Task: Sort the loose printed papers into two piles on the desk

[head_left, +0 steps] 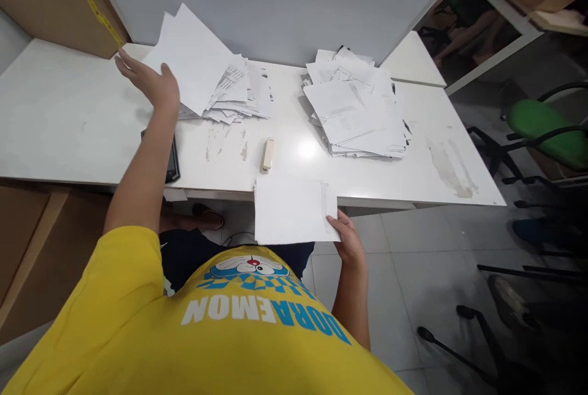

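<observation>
My right hand [349, 237] grips a thin stack of white paper [294, 211] by its right edge, thumb on top, in front of my body at the table's front edge. My left hand [154, 82] is at the left paper pile [195, 58], its fingers stretched out and the thumb apart. It lies against the left side of the upper sheets, which are blank and fanned out; whether it presses on them I cannot tell. Between the piles a cream stapler [267, 155] lies on the white table [220, 162]. A second loose pile of printed papers [356, 107] sits to the right.
A dark phone-like device [173, 162] is partly hidden behind my left forearm. Cardboard boxes stand at the back left [68, 3] and lower left. A grey partition [275, 3] rises behind the table. On the right are a green chair [549, 131] and other chair bases.
</observation>
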Available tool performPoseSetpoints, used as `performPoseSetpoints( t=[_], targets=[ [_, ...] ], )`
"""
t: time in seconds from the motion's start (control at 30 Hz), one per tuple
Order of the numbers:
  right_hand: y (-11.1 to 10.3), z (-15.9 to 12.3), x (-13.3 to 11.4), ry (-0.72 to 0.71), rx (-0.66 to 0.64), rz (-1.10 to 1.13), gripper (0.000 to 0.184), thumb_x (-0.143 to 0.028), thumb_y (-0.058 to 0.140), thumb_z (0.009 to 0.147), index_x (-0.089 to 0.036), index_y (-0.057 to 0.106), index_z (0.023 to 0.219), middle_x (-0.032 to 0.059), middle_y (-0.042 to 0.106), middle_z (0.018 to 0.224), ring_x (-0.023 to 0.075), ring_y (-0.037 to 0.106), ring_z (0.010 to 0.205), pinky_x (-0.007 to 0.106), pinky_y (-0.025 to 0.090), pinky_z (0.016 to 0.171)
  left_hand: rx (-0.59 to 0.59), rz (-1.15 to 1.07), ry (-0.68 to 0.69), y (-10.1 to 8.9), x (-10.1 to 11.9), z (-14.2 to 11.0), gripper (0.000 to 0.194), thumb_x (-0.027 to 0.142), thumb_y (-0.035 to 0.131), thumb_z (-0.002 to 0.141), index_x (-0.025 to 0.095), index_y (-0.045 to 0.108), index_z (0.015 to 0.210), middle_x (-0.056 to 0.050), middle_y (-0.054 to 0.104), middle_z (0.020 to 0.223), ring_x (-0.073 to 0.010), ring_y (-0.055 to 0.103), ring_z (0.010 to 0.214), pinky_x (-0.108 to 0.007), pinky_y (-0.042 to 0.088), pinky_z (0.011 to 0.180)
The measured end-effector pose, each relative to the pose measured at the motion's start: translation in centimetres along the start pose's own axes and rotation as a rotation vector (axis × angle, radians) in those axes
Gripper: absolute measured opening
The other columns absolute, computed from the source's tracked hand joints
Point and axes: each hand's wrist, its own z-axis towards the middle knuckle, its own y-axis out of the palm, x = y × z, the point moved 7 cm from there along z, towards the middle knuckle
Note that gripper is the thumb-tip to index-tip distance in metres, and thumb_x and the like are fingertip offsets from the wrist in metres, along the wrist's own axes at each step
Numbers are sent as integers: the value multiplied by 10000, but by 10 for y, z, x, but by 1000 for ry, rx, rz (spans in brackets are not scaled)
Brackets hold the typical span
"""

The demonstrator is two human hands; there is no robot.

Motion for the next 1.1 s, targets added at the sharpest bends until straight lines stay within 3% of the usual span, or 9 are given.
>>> performPoseSetpoints(
  t=[0.03, 0.1, 0.27, 0.37, 0.53, 0.63, 0.77, 0.93, 1.1],
  targets=[
    [5, 2, -1, -9, 15, 11, 436, -400, 853, 639, -225, 757, 1026, 41, 784, 1022, 257, 729, 927, 342, 586, 777, 45, 60, 80, -4, 9, -20, 734, 483, 583, 980, 137, 138, 1450, -134, 213, 1601, -269, -102, 1551, -457, -20, 1277],
    [10, 6, -5, -23, 59, 22, 421, -395, 853, 631, -219, 757, 1001, 43, 786, 999, 252, 731, 910, 331, 586, 762, -101, 121, 329, 14, 33, -72, 845, 593, 506, 978, 147, 52, 1534, -120, 17, 1689, -271, -92, 1567, -430, -57, 1303],
    [6, 10, -14, -49, 95, -18, 417, -392, 832, 641, -198, 756, 1003, 58, 783, 968, 263, 733, 906, 343, 588, 755, -926, 61, 721, 96, 60, -203, 673, 640, 254, 1008, 241, 288, 1549, -49, 241, 1679, -273, 129, 1573, -483, 131, 1295],
    [3, 10, -14, -79, 77, -15, 445, -380, 819, 662, -202, 748, 1064, 59, 780, 1002, 273, 730, 951, 379, 591, 826, -1122, 53, 695, 117, 50, -229, 648, 637, 220, 1008, 254, 414, 1494, -37, 273, 1670, -270, 121, 1575, -474, 143, 1287],
    [2, 7, -8, -91, 62, -9, 455, -387, 803, 677, -207, 742, 1091, 63, 779, 1032, 288, 724, 998, 409, 589, 873, -1129, -22, 483, 121, 34, -224, 489, 608, 371, 991, 234, 604, 1201, -88, 318, 1638, -329, 83, 1576, -506, 304, 1206],
    [2, 6, -9, -78, 75, -35, 428, -390, 798, 682, -218, 745, 1070, 55, 780, 1026, 289, 723, 1001, 409, 588, 877, -1097, -90, 424, 120, 32, -221, 363, 556, 519, 947, 236, 613, 1089, -120, 340, 1603, -382, 317, 1489, -516, 395, 1123],
    [-1, 8, -15, -100, 115, -81, 412, -401, 780, 692, -219, 742, 1059, 58, 777, 1019, 297, 715, 1025, 416, 584, 888, -1064, -177, 356, 121, 32, -218, 300, 503, 647, 881, 238, 634, 1022, -114, 408, 1536, -338, 567, 1220, -526, 417, 1090],
    [-6, 13, -25, -132, 140, -114, 435, -419, 775, 714, -214, 734, 1096, 69, 768, 1047, 300, 705, 1053, 424, 582, 897, -1065, -213, 320, 121, 31, -215, 360, 513, 695, 844, 268, 653, 1104, -102, 422, 1524, -371, 469, 1343, -529, 383, 1132],
    [-8, 16, -29, -126, 111, -127, 417, -415, 788, 730, -226, 740, 1099, 57, 762, 1089, 289, 696, 1079, 408, 577, 916, -1084, -247, 300, 123, 28, -216, 303, 512, 684, 865, 295, 686, 1075, -59, 450, 1529, -378, 206, 1535, -574, 233, 1228]
  ],
)
